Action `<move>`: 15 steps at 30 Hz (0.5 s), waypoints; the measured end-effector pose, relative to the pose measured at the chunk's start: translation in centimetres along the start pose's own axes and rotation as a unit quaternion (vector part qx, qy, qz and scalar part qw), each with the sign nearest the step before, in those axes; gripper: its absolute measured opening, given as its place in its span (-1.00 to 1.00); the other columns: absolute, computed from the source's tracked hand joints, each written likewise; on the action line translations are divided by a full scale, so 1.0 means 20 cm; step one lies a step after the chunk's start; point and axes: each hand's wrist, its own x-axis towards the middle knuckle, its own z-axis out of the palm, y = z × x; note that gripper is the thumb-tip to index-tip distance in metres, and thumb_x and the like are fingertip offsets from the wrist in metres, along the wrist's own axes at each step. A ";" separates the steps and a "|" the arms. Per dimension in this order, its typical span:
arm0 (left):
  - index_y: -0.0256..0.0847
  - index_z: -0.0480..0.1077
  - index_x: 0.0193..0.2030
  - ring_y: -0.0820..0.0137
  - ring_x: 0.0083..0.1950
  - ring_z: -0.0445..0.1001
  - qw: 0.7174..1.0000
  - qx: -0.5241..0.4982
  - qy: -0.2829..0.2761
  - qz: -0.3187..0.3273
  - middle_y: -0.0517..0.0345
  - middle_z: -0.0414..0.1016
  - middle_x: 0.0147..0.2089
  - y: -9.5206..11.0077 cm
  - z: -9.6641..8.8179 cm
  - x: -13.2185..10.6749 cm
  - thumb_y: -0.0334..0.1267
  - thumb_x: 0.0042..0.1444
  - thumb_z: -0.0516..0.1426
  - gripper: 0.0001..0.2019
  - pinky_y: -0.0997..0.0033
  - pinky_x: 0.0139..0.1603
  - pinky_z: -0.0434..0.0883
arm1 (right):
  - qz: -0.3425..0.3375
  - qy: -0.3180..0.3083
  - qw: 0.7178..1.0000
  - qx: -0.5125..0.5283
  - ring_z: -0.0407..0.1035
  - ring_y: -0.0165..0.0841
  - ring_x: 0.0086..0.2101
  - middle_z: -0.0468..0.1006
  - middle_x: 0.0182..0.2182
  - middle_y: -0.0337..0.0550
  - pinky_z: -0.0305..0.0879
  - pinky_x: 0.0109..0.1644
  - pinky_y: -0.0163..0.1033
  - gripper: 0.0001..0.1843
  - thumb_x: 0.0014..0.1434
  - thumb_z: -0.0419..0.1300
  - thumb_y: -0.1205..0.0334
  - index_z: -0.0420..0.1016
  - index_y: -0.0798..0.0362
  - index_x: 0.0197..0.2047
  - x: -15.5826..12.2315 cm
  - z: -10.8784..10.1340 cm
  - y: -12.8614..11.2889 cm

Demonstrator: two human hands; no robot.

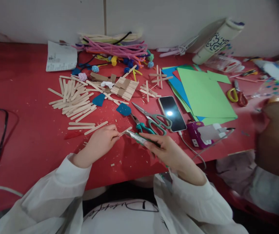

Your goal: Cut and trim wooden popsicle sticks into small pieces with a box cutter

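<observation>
My left hand (100, 141) pinches a short wooden stick (125, 131) at its near end, fingers closed on it. My right hand (167, 150) is closed around a utility knife (139, 137) whose metal blade end meets the stick's tip. Both hands hover just above the red table (27, 97) near its front edge. A pile of wooden craft sticks (74, 99) lies beyond my left hand, and a glued panel of sticks (125, 88) sits further back.
Scissors (154, 118), small pliers (139, 125), a phone (172, 113) and a purple charger (199, 131) lie beyond my right hand. Green and blue paper sheets (203, 94) are at the right, pipe cleaners (116, 48) at the back. Another person's arm (276, 143) is far right.
</observation>
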 end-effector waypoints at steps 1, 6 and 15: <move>-0.23 0.50 -0.36 0.43 -0.30 0.35 1.000 0.003 -0.002 0.001 0.15 0.41 -0.35 0.00 0.00 0.00 -0.35 0.16 0.04 -0.80 0.43 -0.29 0.26 | -0.012 0.015 0.999 -0.026 0.07 -0.55 -0.72 0.30 -0.70 -0.36 0.01 -0.65 -0.41 -0.53 0.17 0.00 0.18 0.37 0.11 0.13 -0.01 0.00 -0.01; -0.23 0.49 -0.35 0.43 -0.30 0.32 1.000 0.011 0.006 0.014 0.14 0.39 -0.35 -0.01 0.00 0.00 -0.35 0.17 0.03 -0.79 0.43 -0.29 0.25 | -0.051 0.065 0.986 -0.145 0.27 -0.44 -0.64 0.51 -0.56 -0.19 0.16 -0.58 -0.35 -0.55 0.18 -0.02 0.24 0.39 0.16 0.10 -0.05 0.03 -0.05; -0.24 0.49 -0.34 0.40 -0.28 0.34 1.000 0.006 -0.007 -0.007 0.12 0.42 -0.34 0.01 0.00 0.00 -0.38 0.15 0.05 -0.82 0.43 -0.28 0.26 | -0.109 0.069 0.966 -0.226 0.50 -0.32 -0.42 0.61 -0.22 -0.03 0.39 -0.37 -0.24 -0.57 0.20 -0.05 0.32 0.36 0.13 0.12 -0.06 0.08 -0.08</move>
